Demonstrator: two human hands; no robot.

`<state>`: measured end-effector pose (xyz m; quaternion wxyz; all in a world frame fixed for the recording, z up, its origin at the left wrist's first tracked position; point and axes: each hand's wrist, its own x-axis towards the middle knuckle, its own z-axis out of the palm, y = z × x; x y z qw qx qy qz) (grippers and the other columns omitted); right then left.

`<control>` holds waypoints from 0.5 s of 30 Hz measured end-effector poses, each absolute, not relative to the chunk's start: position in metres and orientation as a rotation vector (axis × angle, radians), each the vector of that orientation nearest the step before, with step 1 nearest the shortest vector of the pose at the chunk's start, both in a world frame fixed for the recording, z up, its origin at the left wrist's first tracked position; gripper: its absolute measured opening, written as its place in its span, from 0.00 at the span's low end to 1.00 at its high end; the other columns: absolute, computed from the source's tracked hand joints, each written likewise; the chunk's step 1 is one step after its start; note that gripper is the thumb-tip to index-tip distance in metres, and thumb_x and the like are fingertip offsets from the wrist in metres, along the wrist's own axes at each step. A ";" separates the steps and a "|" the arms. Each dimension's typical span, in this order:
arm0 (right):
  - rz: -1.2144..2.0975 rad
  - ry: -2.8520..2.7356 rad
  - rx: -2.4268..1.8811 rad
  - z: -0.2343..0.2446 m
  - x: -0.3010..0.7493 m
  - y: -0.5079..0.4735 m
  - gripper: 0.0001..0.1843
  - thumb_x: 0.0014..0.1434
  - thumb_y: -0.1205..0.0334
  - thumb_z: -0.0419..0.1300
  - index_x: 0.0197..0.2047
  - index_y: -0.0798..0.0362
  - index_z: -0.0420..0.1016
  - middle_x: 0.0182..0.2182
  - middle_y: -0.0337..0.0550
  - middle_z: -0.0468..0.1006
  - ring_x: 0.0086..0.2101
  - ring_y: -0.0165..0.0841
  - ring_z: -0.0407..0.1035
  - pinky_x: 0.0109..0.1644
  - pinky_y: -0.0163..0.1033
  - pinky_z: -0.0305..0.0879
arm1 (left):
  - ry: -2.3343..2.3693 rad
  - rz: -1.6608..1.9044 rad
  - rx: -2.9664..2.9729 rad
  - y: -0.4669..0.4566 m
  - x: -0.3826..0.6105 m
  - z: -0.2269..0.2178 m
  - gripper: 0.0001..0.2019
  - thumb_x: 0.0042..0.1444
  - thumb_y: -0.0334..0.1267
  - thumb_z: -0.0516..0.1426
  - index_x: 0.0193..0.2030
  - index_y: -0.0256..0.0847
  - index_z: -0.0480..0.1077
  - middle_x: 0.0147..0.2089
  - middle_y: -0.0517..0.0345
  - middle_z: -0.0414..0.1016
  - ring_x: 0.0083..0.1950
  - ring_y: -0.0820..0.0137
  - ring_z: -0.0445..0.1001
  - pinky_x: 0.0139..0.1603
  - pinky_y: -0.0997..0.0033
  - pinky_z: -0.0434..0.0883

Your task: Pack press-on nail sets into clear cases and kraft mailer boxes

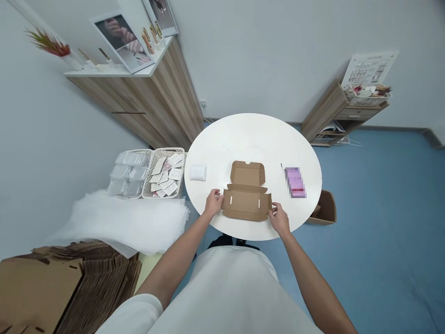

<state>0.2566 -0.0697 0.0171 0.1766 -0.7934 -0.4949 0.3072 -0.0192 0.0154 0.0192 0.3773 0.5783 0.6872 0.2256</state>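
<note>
A brown cardboard mailer box (245, 203) lies unfolded on the white round table (250, 134), its lid part spread toward the far side. Two white slots show in its base, and its side flaps stand partly raised. My left hand (213, 202) has its fingers closed on the box's left end flap. At the opposite end, my right hand (279, 218) pinches the right flap near its front corner. Left of the box rests a small white wrapped packet (198, 172). A purple, pixelated flat item (295, 182) lies to the right.
Left of the table stand a basket of cards (167, 174) and a basket of clear plastic packs (128, 172). White foam sheets (128, 218) and stacked flat cardboard (100, 283) are nearer me. An open carton (327, 208) sits on the floor at right.
</note>
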 end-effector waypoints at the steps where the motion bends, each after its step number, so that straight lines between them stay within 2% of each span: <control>1: 0.870 -1.395 -2.261 0.017 0.256 -0.070 0.22 0.51 0.59 0.47 0.51 0.51 0.59 0.32 0.40 0.72 0.30 0.32 0.67 0.32 0.35 0.59 | 1.751 0.580 1.564 0.012 -0.021 0.021 0.17 0.52 0.38 0.50 0.49 0.37 0.58 0.47 0.47 0.64 0.38 0.70 0.71 0.40 0.67 0.67; 4: 0.794 -1.403 -2.305 0.017 0.255 -0.071 0.26 0.50 0.58 0.49 0.54 0.52 0.55 0.38 0.44 0.71 0.36 0.35 0.66 0.36 0.38 0.60 | 1.610 0.536 2.001 -0.002 -0.024 0.028 0.22 0.50 0.40 0.53 0.52 0.39 0.56 0.56 0.44 0.54 0.53 0.61 0.62 0.48 0.60 0.63; 6: 0.657 -1.434 -2.331 0.019 0.256 -0.070 0.31 0.49 0.55 0.52 0.55 0.54 0.53 0.45 0.49 0.67 0.44 0.40 0.62 0.43 0.42 0.59 | 1.395 0.406 2.267 -0.012 -0.021 0.032 0.26 0.46 0.43 0.57 0.52 0.41 0.57 0.58 0.45 0.53 0.58 0.57 0.55 0.54 0.56 0.56; 9: 0.496 -1.507 -2.332 0.025 0.257 -0.060 0.34 0.48 0.52 0.53 0.57 0.56 0.52 0.51 0.53 0.61 0.52 0.44 0.54 0.51 0.47 0.54 | 1.112 0.153 2.478 -0.022 -0.010 0.034 0.26 0.41 0.47 0.60 0.47 0.42 0.62 0.54 0.48 0.59 0.57 0.57 0.54 0.58 0.50 0.46; 12: 0.497 -1.578 -2.304 0.033 0.256 -0.038 0.33 0.48 0.51 0.53 0.56 0.53 0.54 0.51 0.51 0.61 0.52 0.44 0.54 0.52 0.48 0.52 | 1.037 -0.023 2.540 -0.024 0.001 0.028 0.25 0.40 0.47 0.61 0.45 0.40 0.63 0.50 0.48 0.62 0.56 0.57 0.55 0.57 0.47 0.41; 15: 0.586 -1.640 -2.270 0.040 0.256 -0.010 0.29 0.49 0.52 0.53 0.55 0.50 0.56 0.51 0.48 0.63 0.51 0.42 0.55 0.52 0.49 0.52 | 1.049 -0.121 2.557 -0.021 0.008 0.021 0.21 0.43 0.41 0.59 0.46 0.40 0.63 0.49 0.49 0.63 0.53 0.58 0.59 0.57 0.46 0.40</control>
